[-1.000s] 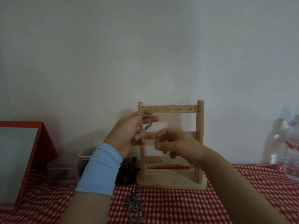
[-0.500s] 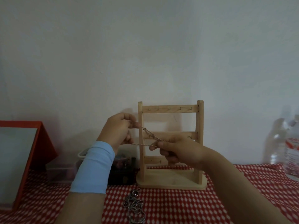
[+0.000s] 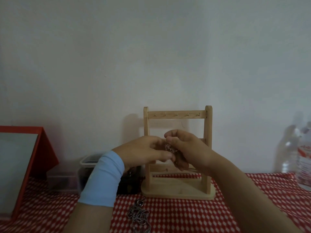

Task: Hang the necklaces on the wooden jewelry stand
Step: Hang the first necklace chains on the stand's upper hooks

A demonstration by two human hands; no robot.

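A wooden jewelry stand [image 3: 177,192] with three rails and small hooks stands on the red checked tablecloth against the wall; its hooks look bare. In front of its middle rail my left hand [image 3: 143,153] and my right hand [image 3: 186,147] meet, both pinching a thin silver necklace [image 3: 169,147] bunched between the fingertips. The left wrist wears a light blue band. A second silver chain [image 3: 139,216] lies heaped on the cloth in front of the stand's left foot.
A clear plastic box [image 3: 87,172] with dark contents sits left of the stand, behind my left wrist. A red-framed mirror [image 3: 25,165] leans at the far left. Clear plastic bottles [image 3: 301,157] stand at the right edge.
The hands held the chain stretched between them half a second ago; now they have come together in front of the middle rail and the chain is bunched at the fingertips.
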